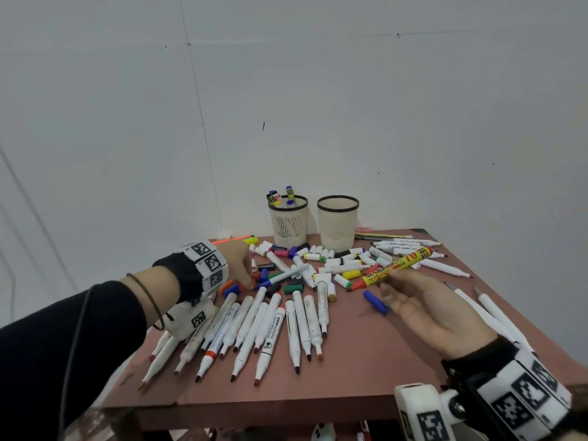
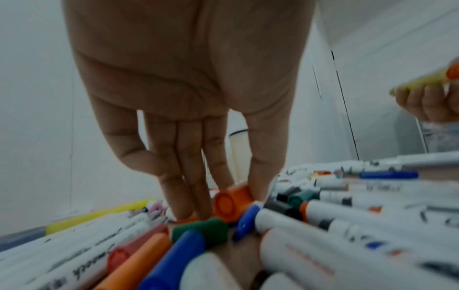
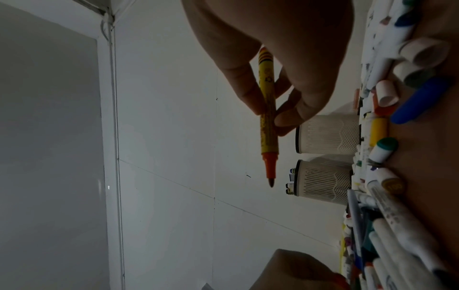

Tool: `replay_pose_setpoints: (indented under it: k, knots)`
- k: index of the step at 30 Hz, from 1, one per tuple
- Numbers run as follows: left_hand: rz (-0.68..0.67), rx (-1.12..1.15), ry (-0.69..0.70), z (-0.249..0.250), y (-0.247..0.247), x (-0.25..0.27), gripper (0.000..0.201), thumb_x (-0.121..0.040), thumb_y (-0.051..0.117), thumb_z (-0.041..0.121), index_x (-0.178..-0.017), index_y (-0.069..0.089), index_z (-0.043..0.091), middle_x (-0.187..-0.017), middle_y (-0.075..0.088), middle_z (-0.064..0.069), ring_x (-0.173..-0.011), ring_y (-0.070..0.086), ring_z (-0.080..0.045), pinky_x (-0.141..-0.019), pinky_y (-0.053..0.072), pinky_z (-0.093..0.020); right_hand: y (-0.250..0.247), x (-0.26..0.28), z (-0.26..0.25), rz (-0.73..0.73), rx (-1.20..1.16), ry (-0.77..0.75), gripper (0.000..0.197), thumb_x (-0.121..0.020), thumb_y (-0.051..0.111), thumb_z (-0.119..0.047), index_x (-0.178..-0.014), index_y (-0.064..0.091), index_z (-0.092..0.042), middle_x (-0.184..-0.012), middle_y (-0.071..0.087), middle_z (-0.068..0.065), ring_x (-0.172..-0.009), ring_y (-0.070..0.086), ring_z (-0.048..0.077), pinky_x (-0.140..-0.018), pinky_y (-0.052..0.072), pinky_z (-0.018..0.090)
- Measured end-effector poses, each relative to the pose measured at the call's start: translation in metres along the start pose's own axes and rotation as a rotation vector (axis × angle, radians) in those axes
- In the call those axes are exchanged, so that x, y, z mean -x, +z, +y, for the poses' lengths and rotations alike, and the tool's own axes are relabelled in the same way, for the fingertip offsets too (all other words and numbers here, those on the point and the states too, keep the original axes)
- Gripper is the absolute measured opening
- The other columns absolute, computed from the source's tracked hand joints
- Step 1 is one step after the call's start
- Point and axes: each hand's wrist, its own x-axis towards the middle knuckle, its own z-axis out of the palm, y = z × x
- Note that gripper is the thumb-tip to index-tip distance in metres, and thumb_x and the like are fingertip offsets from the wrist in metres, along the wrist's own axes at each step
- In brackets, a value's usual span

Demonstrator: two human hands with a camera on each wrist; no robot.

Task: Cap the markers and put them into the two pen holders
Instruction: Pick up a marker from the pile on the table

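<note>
My left hand [image 1: 248, 281] reaches down into a heap of loose caps, where thumb and fingers pinch an orange cap [image 2: 232, 203]. My right hand [image 1: 397, 280] holds a yellow permanent marker [image 1: 394, 269] level above the table; its orange tip [image 3: 270, 172] is bare and points left. Two cream mesh pen holders stand at the back. The left holder [image 1: 289, 224] has several capped markers in it, while the right holder [image 1: 338, 224] looks empty.
Several uncapped white markers [image 1: 270, 326] lie fanned near the front of the brown table [image 1: 366, 361]. Loose caps [image 1: 334, 265] crowd the middle, and a blue cap [image 1: 375, 302] lies by my right fingers. More markers [image 1: 410, 243] lie at the back right. A white wall stands close behind.
</note>
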Motion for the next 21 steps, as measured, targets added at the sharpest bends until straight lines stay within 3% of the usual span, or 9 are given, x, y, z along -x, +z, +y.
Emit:
replay_pose_setpoints:
  k: [4, 9, 13, 16, 19, 21]
  knots:
    - [0.170, 0.236, 0.018, 0.000, -0.007, 0.022, 0.014, -0.071, 0.079, 0.027, -0.080, 0.070, 0.022, -0.084, 0.069, 0.003, -0.083, 0.062, -0.013, -0.072, 0.052, -0.025, -0.002, 0.012, 0.003, -0.026, 0.006, -0.056, 0.016, -0.089, 0.051, 0.004, -0.077, 0.057, -0.005, -0.079, 0.063, 0.013, -0.069, 0.059, 0.019, -0.054, 0.057, 0.024]
    - [0.389, 0.541, 0.135, 0.016, -0.007, 0.066, 0.014, -0.074, 0.078, 0.021, -0.088, 0.074, 0.021, -0.078, 0.071, -0.002, -0.073, 0.063, -0.012, -0.067, 0.050, -0.023, 0.001, 0.026, 0.009, -0.054, -0.022, -0.118, 0.011, -0.090, 0.054, -0.002, -0.082, 0.061, -0.005, -0.079, 0.067, 0.011, -0.073, 0.062, 0.019, -0.067, 0.057, 0.026]
    - [0.459, 0.909, 0.228, 0.035, 0.001, 0.102, 0.016, -0.075, 0.078, 0.012, -0.080, 0.073, 0.026, -0.056, 0.065, 0.011, -0.055, 0.057, 0.002, -0.056, 0.043, -0.012, 0.007, 0.037, 0.015, -0.075, 0.025, -0.194, 0.009, -0.088, 0.054, 0.004, -0.088, 0.057, -0.005, -0.081, 0.066, 0.012, -0.063, 0.066, 0.017, -0.074, 0.057, 0.032]
    - [0.474, 1.162, 0.286, 0.049, 0.009, 0.128, 0.017, -0.075, 0.075, 0.002, -0.084, 0.073, 0.016, -0.060, 0.068, 0.010, -0.061, 0.063, -0.002, -0.062, 0.048, -0.015, 0.016, 0.048, 0.019, -0.089, 0.031, -0.284, 0.027, -0.084, 0.056, 0.010, -0.102, 0.050, -0.009, -0.084, 0.064, 0.014, -0.066, 0.066, 0.019, -0.071, 0.060, 0.033]
    - [0.505, 1.322, 0.323, 0.061, 0.018, 0.149, 0.018, -0.076, 0.070, -0.005, -0.089, 0.072, 0.007, -0.070, 0.073, 0.005, -0.064, 0.066, -0.004, -0.061, 0.050, -0.013, 0.023, 0.059, 0.023, -0.086, 0.036, -0.397, 0.064, -0.084, 0.057, 0.012, -0.128, 0.037, -0.030, -0.082, 0.066, 0.014, -0.069, 0.067, 0.019, -0.073, 0.059, 0.034]
    - [0.521, 1.369, 0.340, 0.068, 0.025, 0.161, 0.019, -0.076, 0.070, -0.003, -0.092, 0.072, 0.005, -0.074, 0.074, 0.002, -0.066, 0.067, -0.004, -0.061, 0.049, -0.013, 0.027, 0.066, 0.025, -0.095, 0.061, -0.456, 0.069, -0.085, 0.057, 0.011, -0.132, 0.035, -0.033, -0.085, 0.066, 0.015, -0.070, 0.067, 0.018, -0.071, 0.059, 0.032]
